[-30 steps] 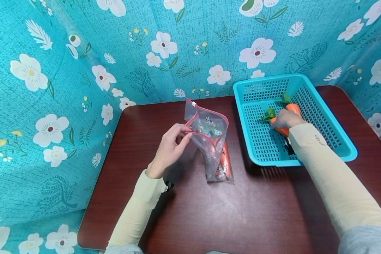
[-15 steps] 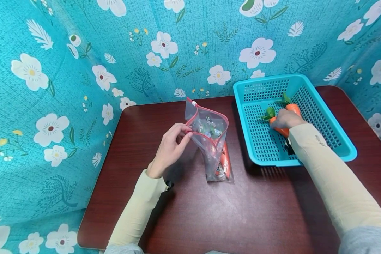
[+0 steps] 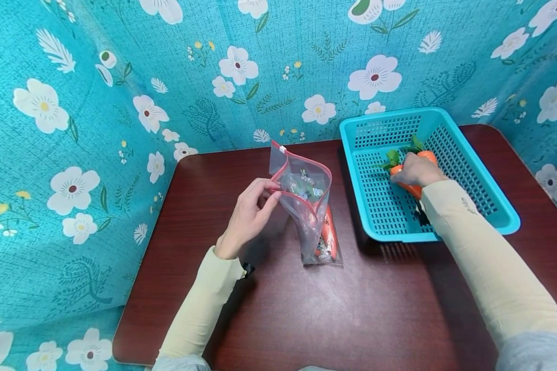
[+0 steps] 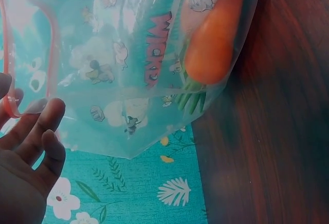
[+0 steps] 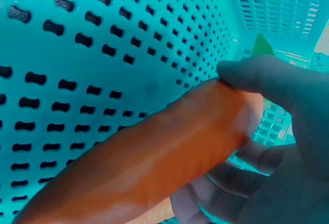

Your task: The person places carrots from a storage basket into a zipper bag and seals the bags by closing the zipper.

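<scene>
My left hand (image 3: pixel 249 215) pinches the red-edged rim of a clear zip bag (image 3: pixel 306 180), whose mouth stands open. Inside the bag, low down, lies a carrot (image 4: pixel 211 49) with a green top, seen through the printed plastic in the left wrist view. Over in the blue basket (image 3: pixel 369 226), my right hand (image 3: pixel 416 171) grips another carrot (image 5: pixel 154 147) near its leafy end, thumb on one side and fingers on the other. One more carrot (image 3: pixel 428 155) shows just behind that hand, partly hidden by it.
The basket stands at the right back of the dark wooden table (image 3: pixel 334 319). A flowered blue cloth (image 3: pixel 185 67) hangs behind and to the left of the table. The white zip slider (image 3: pixel 282 149) sits at the bag's back corner.
The carrot in my right hand has shifted slightly, its leafy end moving a little left and down in the head view. My left hand and the bag stay almost still.
</scene>
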{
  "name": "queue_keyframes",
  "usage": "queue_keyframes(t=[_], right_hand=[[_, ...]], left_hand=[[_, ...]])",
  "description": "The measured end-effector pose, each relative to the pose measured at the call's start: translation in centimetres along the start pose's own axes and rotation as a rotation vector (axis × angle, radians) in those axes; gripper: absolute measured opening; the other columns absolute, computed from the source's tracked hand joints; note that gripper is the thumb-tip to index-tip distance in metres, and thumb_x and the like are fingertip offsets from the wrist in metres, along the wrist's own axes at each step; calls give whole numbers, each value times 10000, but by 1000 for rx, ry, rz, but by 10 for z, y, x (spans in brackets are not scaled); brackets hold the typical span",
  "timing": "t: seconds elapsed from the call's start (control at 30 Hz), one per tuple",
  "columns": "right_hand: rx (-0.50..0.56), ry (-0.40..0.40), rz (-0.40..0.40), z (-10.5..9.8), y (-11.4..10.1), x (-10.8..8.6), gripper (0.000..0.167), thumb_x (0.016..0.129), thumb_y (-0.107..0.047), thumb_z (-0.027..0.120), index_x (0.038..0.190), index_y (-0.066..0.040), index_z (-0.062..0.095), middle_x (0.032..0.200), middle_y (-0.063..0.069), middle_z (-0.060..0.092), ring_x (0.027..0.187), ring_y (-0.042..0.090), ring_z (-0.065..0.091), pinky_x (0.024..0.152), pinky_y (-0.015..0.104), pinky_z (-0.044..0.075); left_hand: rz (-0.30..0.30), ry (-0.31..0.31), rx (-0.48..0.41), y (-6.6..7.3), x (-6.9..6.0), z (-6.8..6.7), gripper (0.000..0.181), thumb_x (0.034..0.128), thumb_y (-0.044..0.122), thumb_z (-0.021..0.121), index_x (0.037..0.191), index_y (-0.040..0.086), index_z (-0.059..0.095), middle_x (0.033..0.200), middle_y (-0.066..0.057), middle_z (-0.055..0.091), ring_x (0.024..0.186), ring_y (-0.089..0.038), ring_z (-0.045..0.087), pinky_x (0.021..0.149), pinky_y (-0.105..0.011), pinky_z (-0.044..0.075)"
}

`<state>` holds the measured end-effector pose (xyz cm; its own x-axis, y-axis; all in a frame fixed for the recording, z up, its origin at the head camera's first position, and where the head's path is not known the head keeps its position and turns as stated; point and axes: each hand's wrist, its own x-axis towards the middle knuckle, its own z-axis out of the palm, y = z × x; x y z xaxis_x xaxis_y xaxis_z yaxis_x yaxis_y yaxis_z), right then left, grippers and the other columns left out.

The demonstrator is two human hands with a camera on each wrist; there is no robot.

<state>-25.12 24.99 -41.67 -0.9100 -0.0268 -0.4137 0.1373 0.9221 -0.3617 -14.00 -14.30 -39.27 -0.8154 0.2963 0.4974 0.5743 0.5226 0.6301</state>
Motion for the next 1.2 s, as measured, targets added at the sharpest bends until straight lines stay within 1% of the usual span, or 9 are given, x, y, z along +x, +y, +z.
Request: queue_keyframes(t=[0.1, 0.2, 0.3, 0.4, 0.53, 0.7, 0.93, 1.03, 1.2], right_hand=[[4, 16, -2, -1, -1, -1, 700, 898, -336, 607, 1316, 125, 285, 1132, 322, 472, 920, 400, 481, 743, 514, 457], [4, 49, -19, -2, -2, -1, 747, 884, -355, 614, 1337, 130, 272, 1106, 320, 486, 899, 399, 488, 713, 503, 457], [9, 81, -36, -3, -4, -1, 775, 875, -374, 623, 1342, 137, 275, 1088, 313, 496, 887, 402, 487, 700, 503, 455], [10, 113, -38, -3, -6, -1, 759, 864, -398, 638, 1312, 121, 315, 1078, 303, 503, 894, 412, 490, 704, 512, 452], [-3, 162, -46, -3, -8, -2, 695, 843, -429, 649, 1218, 91, 382, 1048, 291, 512, 898, 432, 496, 703, 513, 445], [-16, 209, -83, -4, -9, -2, 671, 831, -461, 649, 1159, 76, 417, 1015, 287, 520, 866, 428, 510, 691, 503, 437], [14, 252, -104, -4, -13, -3, 690, 833, -487, 641, 1183, 63, 418, 1004, 285, 533, 795, 390, 529, 623, 458, 434], [27, 271, -117, -5, -16, -6, 664, 833, -486, 634, 1170, 47, 427, 990, 273, 543, 763, 370, 534, 593, 438, 431], [41, 299, -135, -7, -20, -9, 616, 829, -458, 635, 1160, 24, 443, 989, 258, 557, 754, 355, 535, 594, 436, 429]], left_hand=[[3, 4, -6, 0, 0, 0, 244, 891, 100, 671, 1129, 101, 617, 1048, -33, 622, 796, -149, 582, 627, -241, 506], [4, 12, -12, 0, 1, 0, 249, 890, 106, 674, 1132, 96, 615, 1057, -34, 624, 800, -143, 584, 624, -274, 513], [6, 16, -18, -1, 1, 0, 249, 894, 116, 671, 1136, 97, 616, 1067, -34, 627, 805, -126, 584, 628, -279, 512], [11, 21, -21, -1, 1, -1, 243, 899, 124, 666, 1136, 101, 618, 1064, -35, 628, 799, -118, 580, 627, -255, 504], [21, 27, -15, -1, 0, -1, 238, 900, 123, 665, 1132, 100, 616, 1058, -38, 628, 787, -111, 570, 619, -256, 502], [17, 27, -6, 0, 0, -2, 248, 894, 117, 670, 1133, 84, 612, 1077, -45, 630, 794, -102, 569, 625, -249, 511], [3, 21, -9, 1, 0, -2, 264, 895, 123, 671, 1145, 62, 613, 1099, -44, 632, 808, -108, 578, 638, -235, 513], [-2, 21, -12, 1, 0, -2, 261, 895, 123, 670, 1145, 71, 616, 1098, -42, 633, 808, -110, 578, 641, -240, 514], [2, 24, -8, 2, 0, -2, 260, 891, 115, 675, 1142, 85, 617, 1102, -40, 632, 808, -110, 577, 641, -240, 513]])
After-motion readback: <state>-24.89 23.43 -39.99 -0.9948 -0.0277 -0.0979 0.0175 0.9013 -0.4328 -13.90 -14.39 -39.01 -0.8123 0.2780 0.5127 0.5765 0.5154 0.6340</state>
